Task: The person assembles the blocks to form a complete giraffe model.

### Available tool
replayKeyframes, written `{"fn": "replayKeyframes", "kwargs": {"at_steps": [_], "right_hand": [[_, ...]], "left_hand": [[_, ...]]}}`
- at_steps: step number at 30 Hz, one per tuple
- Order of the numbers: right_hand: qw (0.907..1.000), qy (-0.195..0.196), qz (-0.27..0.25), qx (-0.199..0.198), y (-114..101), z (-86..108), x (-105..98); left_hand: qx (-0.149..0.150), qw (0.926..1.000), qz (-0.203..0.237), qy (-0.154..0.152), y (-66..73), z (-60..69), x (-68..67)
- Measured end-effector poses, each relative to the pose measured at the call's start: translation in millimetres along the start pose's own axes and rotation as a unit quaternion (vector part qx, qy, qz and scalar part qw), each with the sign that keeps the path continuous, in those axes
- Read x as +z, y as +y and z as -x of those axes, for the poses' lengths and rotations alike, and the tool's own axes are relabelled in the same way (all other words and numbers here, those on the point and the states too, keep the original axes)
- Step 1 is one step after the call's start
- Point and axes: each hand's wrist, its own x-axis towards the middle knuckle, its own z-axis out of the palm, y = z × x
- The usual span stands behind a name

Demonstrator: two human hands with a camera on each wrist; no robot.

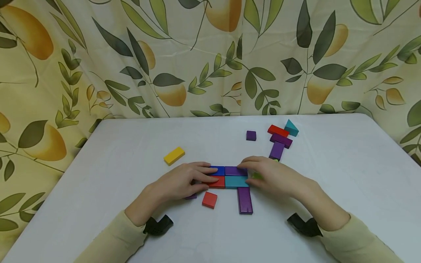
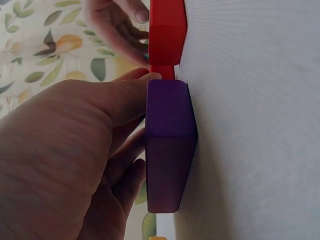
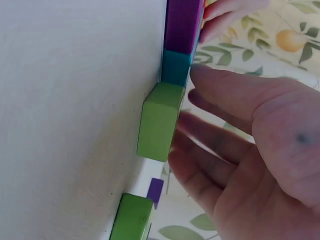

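Observation:
Several blocks lie in a flat cluster: a blue block and a purple block behind, a red block and a teal block in front. My left hand rests its extended fingers over the left ends of the blue and red blocks. At the other end, my right hand touches the purple block with a fingertip and the teal block with its thumb. A light green block sits below the right palm, partly hidden. Another purple block lies by the left thumb.
A long purple block and a small red block lie in front. A yellow block is back left. A purple cube, red bar, teal triangle and more purple pieces stand back right on the white table.

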Motion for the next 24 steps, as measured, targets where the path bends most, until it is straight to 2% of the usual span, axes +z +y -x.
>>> {"fn": "replayKeyframes", "kwargs": {"at_steps": [6, 14, 24], "right_hand": [[0.9997, -0.020, -0.013, -0.008, 4.9, -0.4, 0.0], [0.9992, -0.023, -0.029, -0.018, 5.1, -0.7, -1.1], [0.9987, -0.034, -0.038, -0.005, 6.8, -0.6, -0.1]], "left_hand": [[0.006, 1.0000, -0.001, 0.002, -1.5, 0.2, 0.0], [0.011, 0.9999, -0.002, -0.002, -2.8, -0.6, -0.2], [0.013, 0.9999, -0.001, 0.000, -3.0, 0.2, -0.8]]}}
